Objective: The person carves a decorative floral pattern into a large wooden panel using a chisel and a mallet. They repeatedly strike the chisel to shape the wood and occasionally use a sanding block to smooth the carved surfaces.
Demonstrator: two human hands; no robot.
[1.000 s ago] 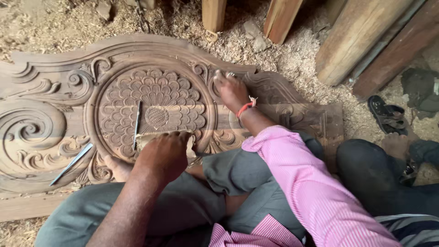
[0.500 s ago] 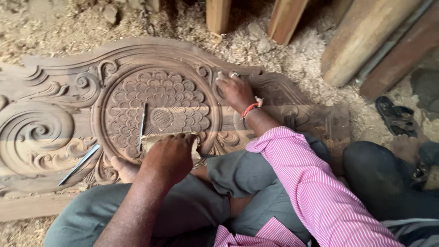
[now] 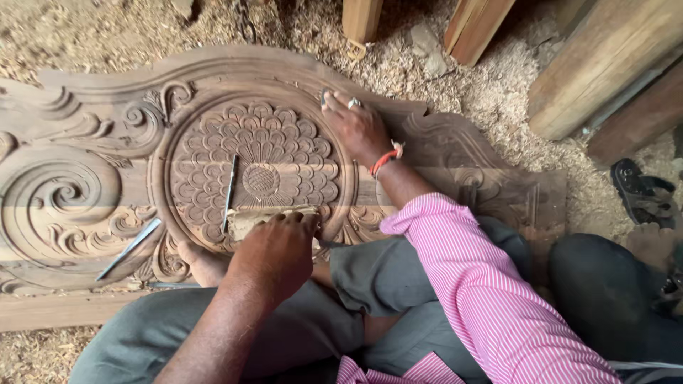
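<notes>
In the head view, the left hand (image 3: 274, 249) grips a pale wooden block (image 3: 250, 217) against the carved wooden panel (image 3: 92, 185) at the floral medallion's lower edge, while the right hand (image 3: 356, 126) rests, fingers loosely spread, on the medallion's upper rim, with a chisel (image 3: 230, 183) lying between them.

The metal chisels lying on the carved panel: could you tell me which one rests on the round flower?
The dark chisel beside the wooden block; the paler chisel lies left on the scrollwork.
</notes>
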